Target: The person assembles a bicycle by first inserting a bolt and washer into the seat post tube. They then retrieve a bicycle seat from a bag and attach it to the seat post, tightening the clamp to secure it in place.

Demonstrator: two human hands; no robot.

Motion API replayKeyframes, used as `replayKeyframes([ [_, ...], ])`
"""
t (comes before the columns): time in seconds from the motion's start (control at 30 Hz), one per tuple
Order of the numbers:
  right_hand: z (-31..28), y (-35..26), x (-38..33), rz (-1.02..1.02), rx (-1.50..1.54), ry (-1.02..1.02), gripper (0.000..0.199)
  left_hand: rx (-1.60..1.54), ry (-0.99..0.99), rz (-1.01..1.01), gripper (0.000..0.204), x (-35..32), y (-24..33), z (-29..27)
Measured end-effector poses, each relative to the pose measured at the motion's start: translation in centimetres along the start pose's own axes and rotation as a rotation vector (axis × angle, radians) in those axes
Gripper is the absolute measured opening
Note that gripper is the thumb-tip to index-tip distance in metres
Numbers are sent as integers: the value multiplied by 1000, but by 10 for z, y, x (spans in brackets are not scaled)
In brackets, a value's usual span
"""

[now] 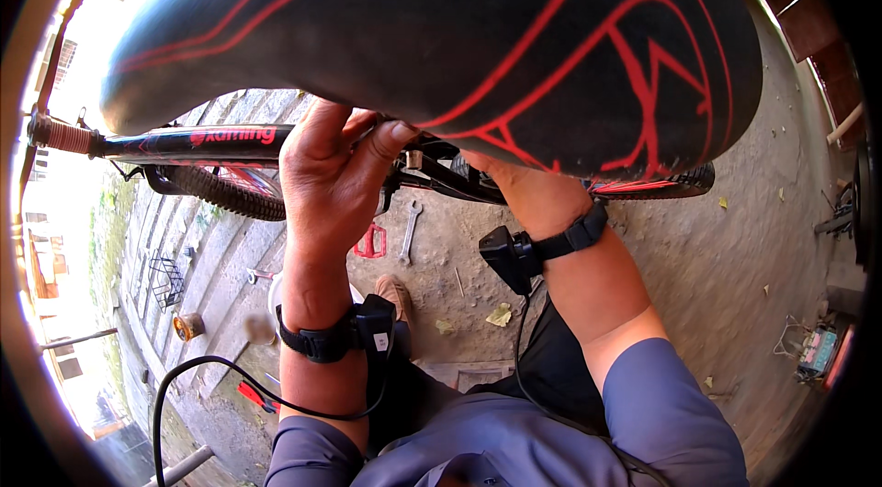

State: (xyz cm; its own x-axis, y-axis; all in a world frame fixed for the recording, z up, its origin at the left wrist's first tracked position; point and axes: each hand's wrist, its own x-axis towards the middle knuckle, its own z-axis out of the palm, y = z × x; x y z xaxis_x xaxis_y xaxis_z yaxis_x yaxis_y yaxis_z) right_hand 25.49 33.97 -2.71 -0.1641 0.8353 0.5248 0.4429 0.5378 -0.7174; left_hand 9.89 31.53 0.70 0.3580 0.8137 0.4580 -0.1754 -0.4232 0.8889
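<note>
A black bicycle saddle [441, 37] with red lines fills the upper view. Beneath its left part, my left hand [335, 165] is raised with the thumb bent in toward the fingers, close to the seat post clamp area [415, 159]. The saddle covers some of its fingertips, and what they pinch cannot be made out. My right hand [524, 186] reaches under the saddle from the right; its fingers are hidden there. The black bicycle frame [197, 143] runs leftward past my left hand, with a knobby tyre [230, 195] below it.
On the ground lie an open-ended wrench [411, 232], another wrench [259, 276] and red-handled pliers [258, 398]. A red pedal [370, 242] shows below the frame. Farther left are a wire basket [167, 282] and a can [188, 327]. A cable [220, 359] loops by my left forearm.
</note>
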Motion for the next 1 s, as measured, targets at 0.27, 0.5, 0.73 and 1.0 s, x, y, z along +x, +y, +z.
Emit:
replayKeyframes([
  [0.27, -24, -27, -64, 14, 48, -35, 30, 4, 10, -2, 35, 0, -1, -1],
  [0.5, -10, 10, 14, 26, 97, -64, 31, -42, 17, 3, 34, 0, -2, 1],
  [0.73, -14, 11, 16, 34, 146, -84, 32, -43, 13, 28, 33, -2, -3, -1],
  [1.0, -17, 8, 12, 48, 200, -116, 33, -45, 36, -8, 32, -3, -5, -1],
])
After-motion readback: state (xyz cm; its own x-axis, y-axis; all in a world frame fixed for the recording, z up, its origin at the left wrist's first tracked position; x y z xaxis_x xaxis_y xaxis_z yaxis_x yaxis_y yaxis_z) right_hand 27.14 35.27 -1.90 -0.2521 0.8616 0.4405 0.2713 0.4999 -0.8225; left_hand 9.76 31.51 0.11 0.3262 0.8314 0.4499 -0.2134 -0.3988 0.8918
